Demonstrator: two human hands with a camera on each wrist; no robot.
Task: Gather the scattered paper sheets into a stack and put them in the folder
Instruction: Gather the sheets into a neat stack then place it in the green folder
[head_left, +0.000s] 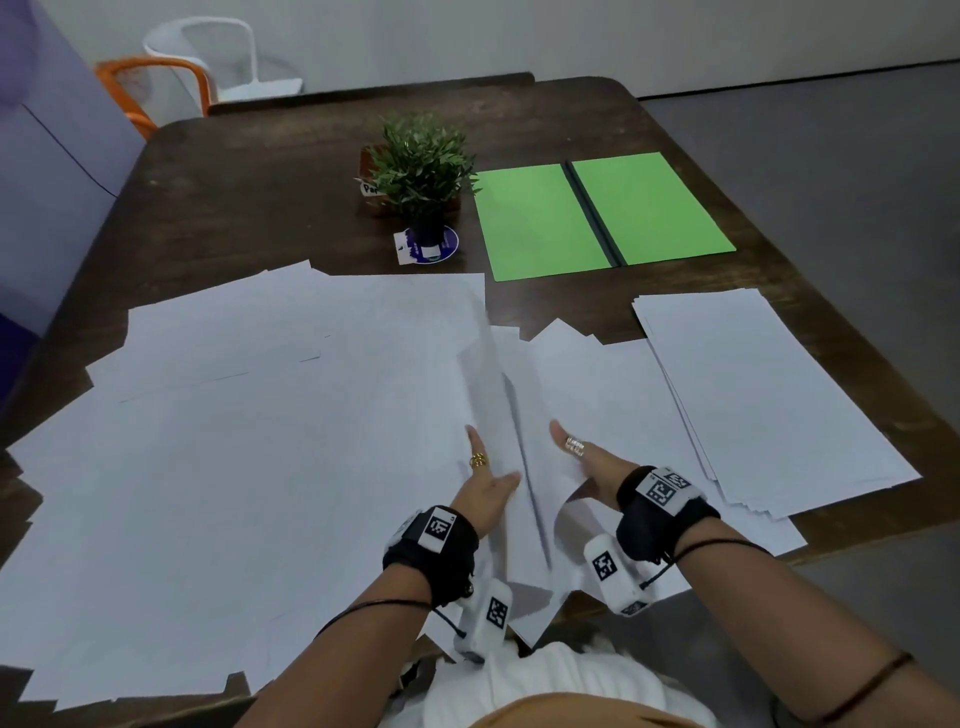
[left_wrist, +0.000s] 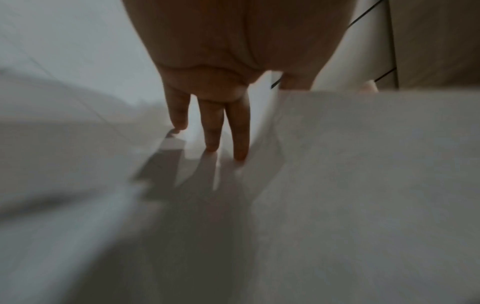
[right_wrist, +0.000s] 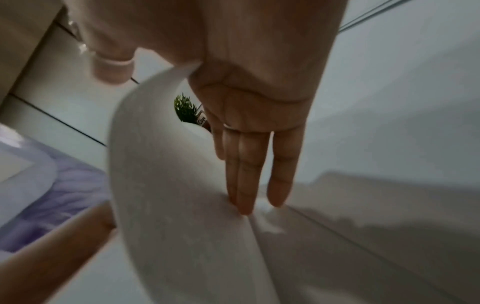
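Now your left hand and right hand, fingers straight, press a raised sheet between them. Its long axis runs from lower centre toward upper centre; the folder lies open upper right.

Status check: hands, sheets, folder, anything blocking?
Left hand and right hand open, pressing upright sheets between palms. Green folder lies open, empty. Potted plant beside it, not blocking.

Both hands out, palms facing.
Left hand and right hand side by side, close together, fingers straight and pointing away; forearms reaching forward, a black band on each wrist.
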